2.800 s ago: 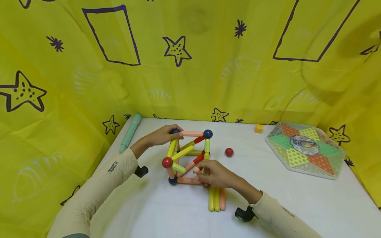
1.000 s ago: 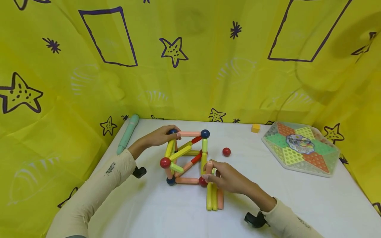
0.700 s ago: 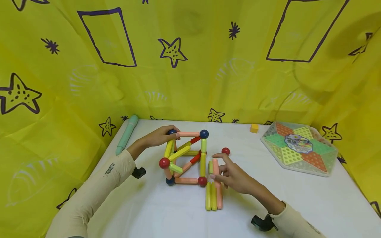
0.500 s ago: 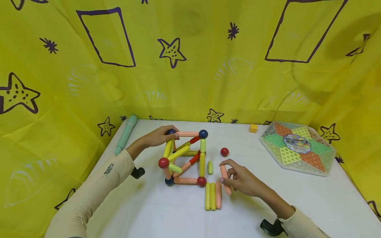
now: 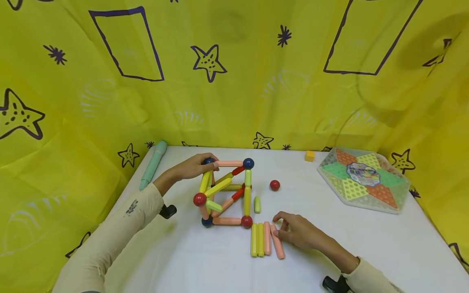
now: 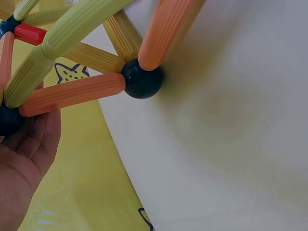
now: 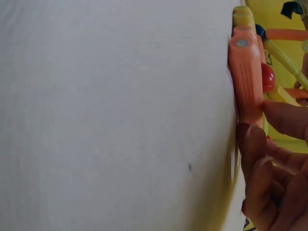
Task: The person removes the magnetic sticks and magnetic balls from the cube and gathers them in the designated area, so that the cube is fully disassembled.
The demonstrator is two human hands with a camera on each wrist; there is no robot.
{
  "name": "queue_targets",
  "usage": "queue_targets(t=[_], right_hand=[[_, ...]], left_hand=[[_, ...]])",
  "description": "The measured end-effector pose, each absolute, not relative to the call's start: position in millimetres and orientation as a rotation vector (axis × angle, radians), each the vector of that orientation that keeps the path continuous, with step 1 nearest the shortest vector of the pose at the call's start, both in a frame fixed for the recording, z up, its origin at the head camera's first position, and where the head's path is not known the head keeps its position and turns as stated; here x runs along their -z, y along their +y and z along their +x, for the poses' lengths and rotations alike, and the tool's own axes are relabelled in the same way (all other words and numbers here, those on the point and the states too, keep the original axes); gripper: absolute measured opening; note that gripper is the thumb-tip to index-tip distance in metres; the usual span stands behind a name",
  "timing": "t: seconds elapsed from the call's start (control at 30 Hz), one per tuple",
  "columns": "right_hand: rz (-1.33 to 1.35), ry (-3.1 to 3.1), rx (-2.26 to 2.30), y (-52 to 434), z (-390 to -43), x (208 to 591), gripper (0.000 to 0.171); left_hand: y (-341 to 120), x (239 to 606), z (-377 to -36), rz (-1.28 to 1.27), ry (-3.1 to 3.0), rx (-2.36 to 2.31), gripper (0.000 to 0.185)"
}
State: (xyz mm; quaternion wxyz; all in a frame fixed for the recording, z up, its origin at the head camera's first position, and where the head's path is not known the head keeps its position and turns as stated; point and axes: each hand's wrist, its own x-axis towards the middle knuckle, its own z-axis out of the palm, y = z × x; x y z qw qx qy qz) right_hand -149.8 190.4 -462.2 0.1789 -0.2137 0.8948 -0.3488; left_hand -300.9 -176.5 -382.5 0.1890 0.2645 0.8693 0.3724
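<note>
Your right hand pinches the orange rod; your left hand grips the frame. Bump it, and joints may pop.

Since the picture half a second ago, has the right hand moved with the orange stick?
Yes. The right hand has come down toward the person, laying the orange stick beside the row of sticks on the table, farther from the red ball.
</note>
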Motion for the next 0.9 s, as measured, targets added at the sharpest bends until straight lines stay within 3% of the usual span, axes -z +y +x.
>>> queue_targets(t=[0.43,0.53,0.7,0.9], right_hand=[[-0.531,2.517,1.081,181,-150,466,0.021],[-0.532,2.503,1.032,181,-150,463,0.033],[-0.553,2.453,0.932,184,-149,457,0.073],[-0.515,2.485,0.911,181,-146,458,0.078]], left_hand=[[-176,378,-308,0.743,2.436,-1.032,0.033],[-177,377,-309,0.736,2.425,-1.038,0.033],[-177,377,-310,0.715,2.423,-1.047,0.033],[-176,378,-309,0.705,2.416,-1.056,0.033]])
